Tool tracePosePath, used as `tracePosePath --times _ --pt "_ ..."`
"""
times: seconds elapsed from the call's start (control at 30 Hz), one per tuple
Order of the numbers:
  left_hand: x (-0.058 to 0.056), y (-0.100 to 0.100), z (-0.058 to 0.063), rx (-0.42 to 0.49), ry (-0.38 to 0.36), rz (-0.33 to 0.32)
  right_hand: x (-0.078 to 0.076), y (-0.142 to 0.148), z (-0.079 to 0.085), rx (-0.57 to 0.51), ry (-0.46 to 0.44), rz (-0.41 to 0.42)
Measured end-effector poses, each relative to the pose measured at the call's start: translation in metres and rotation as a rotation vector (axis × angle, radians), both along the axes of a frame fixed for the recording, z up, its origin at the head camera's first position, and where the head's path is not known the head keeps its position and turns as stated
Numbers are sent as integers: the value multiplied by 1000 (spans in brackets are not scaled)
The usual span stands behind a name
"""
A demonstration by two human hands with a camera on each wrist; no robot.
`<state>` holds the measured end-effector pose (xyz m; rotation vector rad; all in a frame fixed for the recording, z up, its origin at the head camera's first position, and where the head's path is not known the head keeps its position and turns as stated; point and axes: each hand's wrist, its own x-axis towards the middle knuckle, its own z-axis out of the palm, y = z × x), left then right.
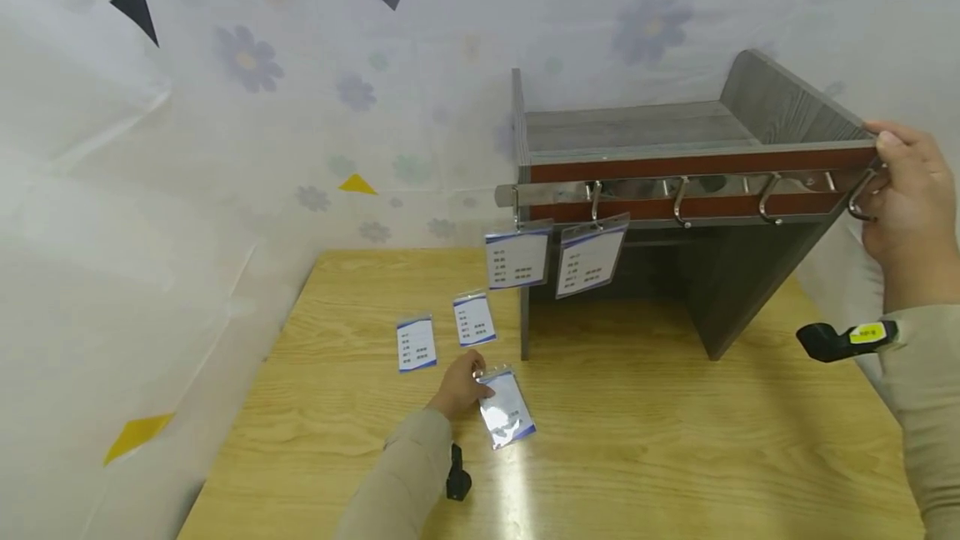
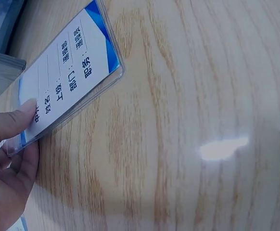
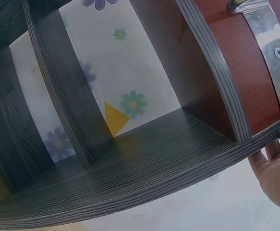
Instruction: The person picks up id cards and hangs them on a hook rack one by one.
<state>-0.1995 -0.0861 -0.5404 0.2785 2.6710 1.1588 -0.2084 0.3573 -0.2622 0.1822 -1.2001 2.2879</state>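
Note:
My left hand (image 1: 459,386) pinches a clear-sleeved name badge (image 1: 506,411) near its clip end, low over the wooden table. In the left wrist view the thumb (image 2: 22,118) lies on the face of the badge (image 2: 70,67) and the fingers are behind it. My right hand (image 1: 915,198) grips the right front edge of a grey wood shelf unit (image 1: 645,127), by the last hook. From the unit's metal hook rail (image 1: 637,189) hang a left badge (image 1: 517,258) and a second badge (image 1: 592,257). In the right wrist view the right hand (image 3: 277,173) holds the grey side panel (image 3: 145,185).
Two more badges lie on the table (image 1: 637,457), one badge (image 1: 416,343) left of the other badge (image 1: 474,319). Bare hooks, such as the middle hook (image 1: 681,202), stick out of the rail's right part. A patterned white sheet (image 1: 435,107) covers the wall behind.

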Motion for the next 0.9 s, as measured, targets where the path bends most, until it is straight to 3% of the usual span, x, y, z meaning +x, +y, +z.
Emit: tracePosePath --times 0.37,0.57,0.9 --pt "3 -1 9 222 -104 107 1 -1 0 7 16 2" --pt "5 1 20 347 -131 115 0 0 1 -4 -11 -1" --pt "7 2 38 456 -119 106 2 -1 0 61 18 -23"
